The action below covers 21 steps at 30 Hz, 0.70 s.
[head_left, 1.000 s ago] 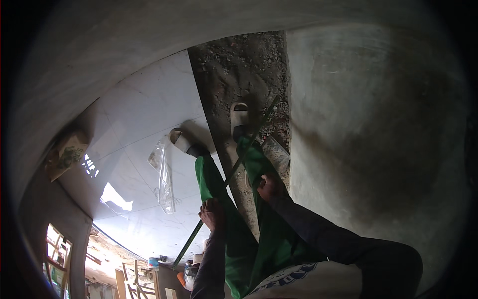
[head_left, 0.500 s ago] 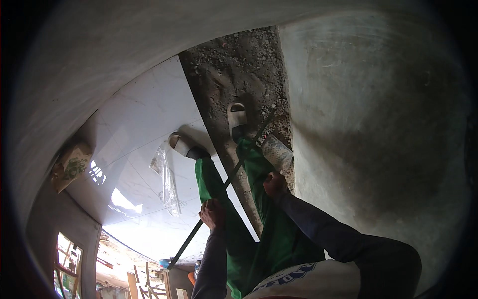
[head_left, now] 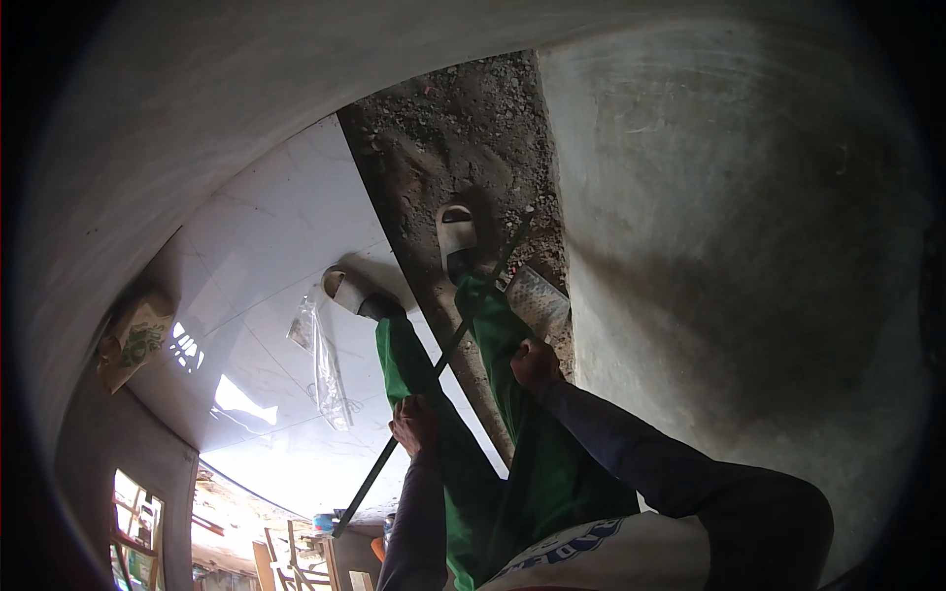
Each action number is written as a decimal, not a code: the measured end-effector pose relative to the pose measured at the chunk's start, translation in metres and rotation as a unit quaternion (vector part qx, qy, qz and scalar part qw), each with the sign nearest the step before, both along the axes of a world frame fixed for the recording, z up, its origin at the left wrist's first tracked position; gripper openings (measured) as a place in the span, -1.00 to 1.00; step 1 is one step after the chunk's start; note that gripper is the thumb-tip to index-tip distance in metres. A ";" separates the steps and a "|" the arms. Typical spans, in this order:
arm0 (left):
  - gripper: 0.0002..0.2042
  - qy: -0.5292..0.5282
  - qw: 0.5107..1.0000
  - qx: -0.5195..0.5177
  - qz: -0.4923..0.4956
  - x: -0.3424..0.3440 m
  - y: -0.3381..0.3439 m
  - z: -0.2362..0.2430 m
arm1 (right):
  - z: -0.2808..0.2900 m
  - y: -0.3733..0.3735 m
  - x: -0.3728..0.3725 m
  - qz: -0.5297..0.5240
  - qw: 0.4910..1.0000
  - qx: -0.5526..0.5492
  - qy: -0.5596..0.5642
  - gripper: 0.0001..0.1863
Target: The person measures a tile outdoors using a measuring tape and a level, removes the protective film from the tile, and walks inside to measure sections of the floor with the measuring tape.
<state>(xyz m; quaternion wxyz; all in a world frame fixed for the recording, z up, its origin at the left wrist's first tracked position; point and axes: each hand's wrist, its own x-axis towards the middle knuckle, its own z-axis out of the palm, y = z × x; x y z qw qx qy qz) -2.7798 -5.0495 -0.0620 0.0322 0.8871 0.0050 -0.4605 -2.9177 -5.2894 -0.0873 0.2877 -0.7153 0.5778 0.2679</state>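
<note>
My left hand point(head_left: 415, 426) is closed at the left knee, its fingers curled against the green trousers point(head_left: 478, 483). At the right knee my right hand point(head_left: 536, 363) is also closed, bunched on the same cloth. A long dark straight bar point(head_left: 368, 487) runs slantwise from the lower left, passing by my left hand and behind the legs, then out past the right shin. My left slipper point(head_left: 345, 288) stands on pale tiles point(head_left: 276, 236), while the right slipper point(head_left: 456, 231) is on bare rough ground point(head_left: 453, 128).
Clear plastic wrapping point(head_left: 328, 379) lies beside my left foot. A patterned tile piece point(head_left: 539, 300) leans near the right wall point(head_left: 709, 246). At far left sits a brown bag point(head_left: 136, 340). Wooden chair-like frames point(head_left: 293, 561) and a doorway are at lower left.
The whole view has shifted slightly, so feet, tiles and hands appear a little further left. Both hands stay closed at the knees.
</note>
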 end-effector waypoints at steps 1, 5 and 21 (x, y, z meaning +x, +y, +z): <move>-0.73 -0.010 1.000 0.002 -0.004 -0.001 0.002 0.000 | 0.001 0.000 0.002 -0.004 1.000 0.007 0.008 -0.76; -0.72 0.013 1.000 0.002 -0.005 -0.001 0.004 -0.007 | -0.002 -0.004 0.000 0.010 1.000 -0.007 -0.003 -0.76; -0.71 0.031 0.999 -0.006 0.019 0.007 0.001 -0.006 | -0.006 -0.004 0.004 0.017 1.000 0.012 0.011 -0.72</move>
